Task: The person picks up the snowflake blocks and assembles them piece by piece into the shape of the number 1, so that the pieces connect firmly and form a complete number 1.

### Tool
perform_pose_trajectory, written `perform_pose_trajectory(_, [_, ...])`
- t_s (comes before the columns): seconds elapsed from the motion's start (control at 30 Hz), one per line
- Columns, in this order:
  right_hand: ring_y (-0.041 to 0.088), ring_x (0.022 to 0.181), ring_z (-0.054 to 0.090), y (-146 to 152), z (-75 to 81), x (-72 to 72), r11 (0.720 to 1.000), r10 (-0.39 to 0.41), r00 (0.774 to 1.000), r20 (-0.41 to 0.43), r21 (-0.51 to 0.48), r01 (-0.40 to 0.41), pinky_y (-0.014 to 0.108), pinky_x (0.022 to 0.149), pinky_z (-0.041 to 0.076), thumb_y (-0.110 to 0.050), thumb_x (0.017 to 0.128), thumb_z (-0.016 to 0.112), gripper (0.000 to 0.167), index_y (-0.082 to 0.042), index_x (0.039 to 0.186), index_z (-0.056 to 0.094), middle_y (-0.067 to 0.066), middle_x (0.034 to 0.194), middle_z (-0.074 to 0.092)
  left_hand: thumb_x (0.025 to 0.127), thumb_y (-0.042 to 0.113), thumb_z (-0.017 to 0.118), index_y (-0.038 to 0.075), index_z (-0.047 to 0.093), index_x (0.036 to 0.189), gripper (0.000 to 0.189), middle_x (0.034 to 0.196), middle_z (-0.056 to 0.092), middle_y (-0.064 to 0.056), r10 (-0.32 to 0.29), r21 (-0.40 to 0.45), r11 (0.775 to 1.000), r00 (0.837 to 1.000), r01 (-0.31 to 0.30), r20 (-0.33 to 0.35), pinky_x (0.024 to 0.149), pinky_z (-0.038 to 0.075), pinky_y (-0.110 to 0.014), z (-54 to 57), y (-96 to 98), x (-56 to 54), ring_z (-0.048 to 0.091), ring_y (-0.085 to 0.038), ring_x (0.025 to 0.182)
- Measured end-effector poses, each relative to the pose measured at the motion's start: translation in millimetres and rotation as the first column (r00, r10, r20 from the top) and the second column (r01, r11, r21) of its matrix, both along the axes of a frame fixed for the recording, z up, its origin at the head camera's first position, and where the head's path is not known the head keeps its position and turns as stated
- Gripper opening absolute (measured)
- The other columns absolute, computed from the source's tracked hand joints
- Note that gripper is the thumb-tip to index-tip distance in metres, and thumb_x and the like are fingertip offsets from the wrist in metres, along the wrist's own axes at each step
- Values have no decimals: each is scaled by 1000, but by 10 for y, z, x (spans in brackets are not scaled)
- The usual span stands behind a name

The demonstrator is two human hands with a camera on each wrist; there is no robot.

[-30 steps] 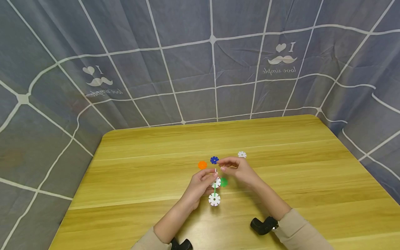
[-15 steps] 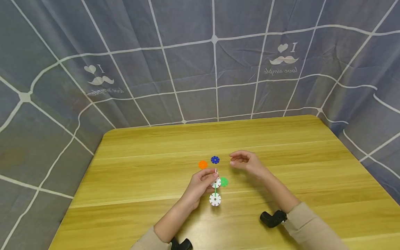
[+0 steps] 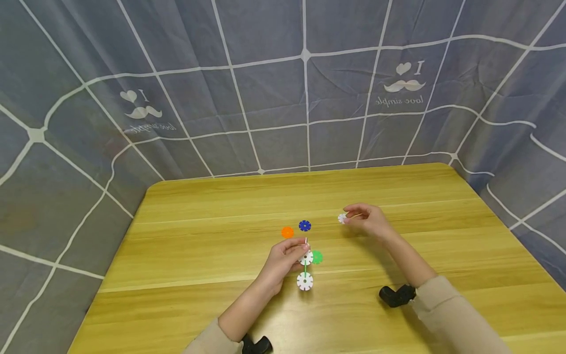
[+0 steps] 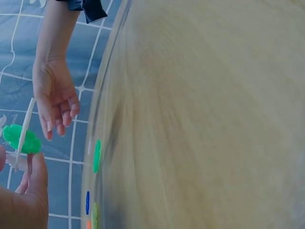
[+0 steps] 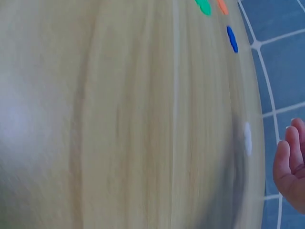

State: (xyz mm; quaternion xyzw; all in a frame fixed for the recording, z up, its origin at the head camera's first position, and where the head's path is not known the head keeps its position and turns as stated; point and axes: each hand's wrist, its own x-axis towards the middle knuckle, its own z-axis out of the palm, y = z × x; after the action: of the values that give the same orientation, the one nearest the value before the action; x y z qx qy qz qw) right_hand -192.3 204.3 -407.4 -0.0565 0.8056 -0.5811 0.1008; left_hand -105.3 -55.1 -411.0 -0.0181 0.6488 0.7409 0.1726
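My left hand (image 3: 285,258) pinches a small chain of slotted snowflake discs. In the head view its upper white disc (image 3: 306,258) is partly behind the fingers, a green disc (image 4: 31,142) shows edge-on below it, and a lower white disc (image 3: 304,281) hangs at the near end. A thin white edge also stands up at the fingertips. My right hand (image 3: 369,220) is farther out to the right, fingers loosely bent and holding nothing. Its fingertips overlap a loose white disc (image 3: 341,219) in the head view; the right wrist view shows that disc lying on the table, apart from the fingers.
Loose on the wooden table (image 3: 212,211) lie an orange disc (image 3: 287,232), a blue disc (image 3: 304,225) and a green disc (image 3: 317,257). A yellow-green disc (image 4: 95,217) appears low in the left wrist view. A grey curtain (image 3: 274,98) hangs around the table's far side and ends.
My right hand has moved away from the disc chain, rightward and farther out, to the loose white disc. The left hand has kept its grip and stayed nearly still.
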Motion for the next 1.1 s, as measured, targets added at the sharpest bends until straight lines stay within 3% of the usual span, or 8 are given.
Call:
perform_pose_trajectory(0.27, [13,81,60,34,-59,-99,997,-41,998,39,66,38,23,68,54,-2,90,70,44,15,128,54,17,103,63,100,13,60,-14,50,134,45,122,62,-25,-5,25,1000,1000,5,6,74,57,-23,2,-7,-10,62,-8,86])
perform_pose_trajectory(0.5, [21,91,55,-3,-179,-205,988,-100,991,89,128,88,20,67,51,-1,89,71,47,13,130,53,20,109,58,99,14,61,-13,50,134,45,120,64,-22,-4,32,999,1000,3,7,71,56,-21,18,2,-11,62,-7,83])
perform_pose_trajectory(0.77, [25,89,50,-70,-300,-289,959,-99,995,5,268,94,25,70,45,-7,86,77,43,11,122,60,13,96,57,98,12,62,-13,51,133,45,121,64,-24,-6,40,999,1000,5,10,68,55,-18,2,17,-33,62,-6,79])
perform_pose_trajectory(1.1, [20,73,43,-130,-263,-304,905,-64,998,-23,420,68,31,65,35,-9,82,80,31,7,103,65,4,76,46,97,10,64,-12,52,133,44,113,66,-20,6,50,999,1000,-7,10,71,56,-21,3,31,-43,62,-7,79])
